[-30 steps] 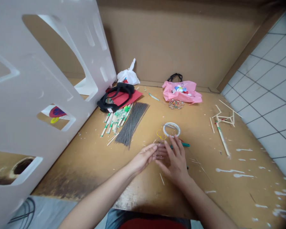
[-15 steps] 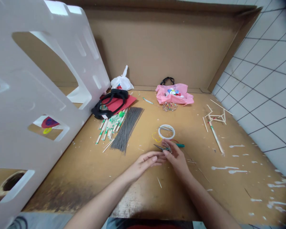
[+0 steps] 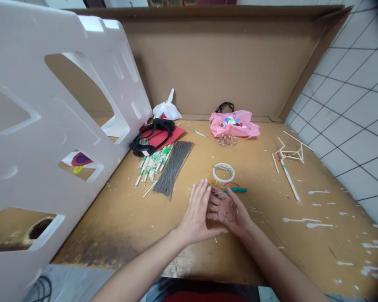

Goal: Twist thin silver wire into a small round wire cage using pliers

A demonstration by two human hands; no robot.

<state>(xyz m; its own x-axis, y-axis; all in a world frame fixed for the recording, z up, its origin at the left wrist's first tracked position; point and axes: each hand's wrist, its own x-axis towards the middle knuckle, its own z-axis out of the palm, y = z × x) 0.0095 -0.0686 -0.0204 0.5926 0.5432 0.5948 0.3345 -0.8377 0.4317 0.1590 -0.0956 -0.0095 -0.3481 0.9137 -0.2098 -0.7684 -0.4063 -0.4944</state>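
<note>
A bent piece of thin wire [image 3: 228,213] with rounded loops lies in the palm of my right hand [image 3: 239,220], whose fingers curl partly around it. My left hand [image 3: 193,216] is raised on its near left side, fingers stretched out and back turned to me; it partly hides the wire and the right fingers. Whether the left fingers touch the wire I cannot tell. Just beyond the right hand are pliers with teal handles [image 3: 237,190], their jaws hidden. A white ring-shaped coil [image 3: 214,173] lies farther back, near a yellow loop [image 3: 211,181].
Grey wires [image 3: 173,170] lie left of centre beside wrapped chopsticks [image 3: 154,163] and a black strap [image 3: 157,126]. A pink bag [image 3: 250,126] sits at the back. Right stands a stick frame [image 3: 291,155]. A white plastic panel [image 3: 91,105] borders the left; cardboard [image 3: 208,63] walls the back.
My left hand has lifted and opened out beside the right hand. The right hand has turned palm up, showing the bent wire. The dark plier jaws are now hidden. The view has shifted slightly.
</note>
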